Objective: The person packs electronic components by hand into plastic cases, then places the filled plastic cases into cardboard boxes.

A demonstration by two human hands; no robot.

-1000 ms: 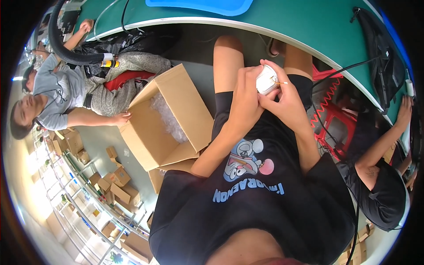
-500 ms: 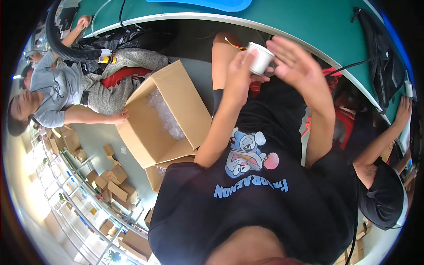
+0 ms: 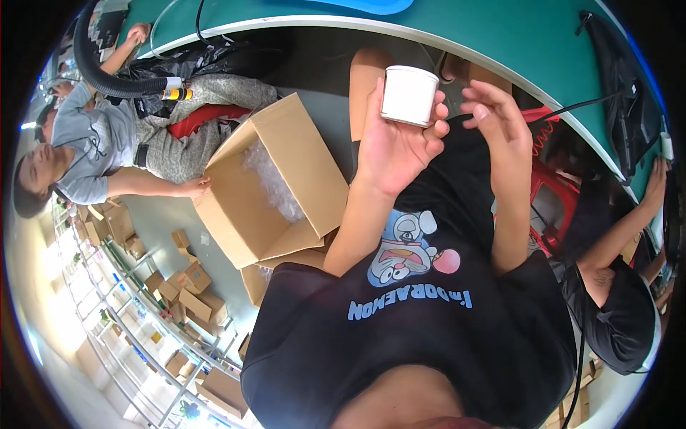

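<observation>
My left hand (image 3: pixel 401 146) holds a short white cylinder (image 3: pixel 409 96), its plain side facing up. The thumb lies along one side of it and the fingers curl round the other. Just to the right, my right hand (image 3: pixel 500 118) is empty, its fingers bent and apart, with a small gap between it and the cylinder. The far end of the cylinder is turned away from me, so the wires seen earlier are hidden. Both hands are above my lap, short of the bench edge.
Ahead runs a green bench (image 3: pixel 471 43) with a blue tray (image 3: pixel 357 3) and a black bag (image 3: pixel 614 100). At left stands an open cardboard box (image 3: pixel 304 157) with clear plastic inside, a person's hand (image 3: pixel 194 187) at its rim. A black hose (image 3: pixel 107 82) hangs beyond; another person (image 3: pixel 607 307) sits at right.
My left hand has turned the cylinder so its side shows and its wires are out of sight. The right hand has drawn away to the right, and its fingers have bent.
</observation>
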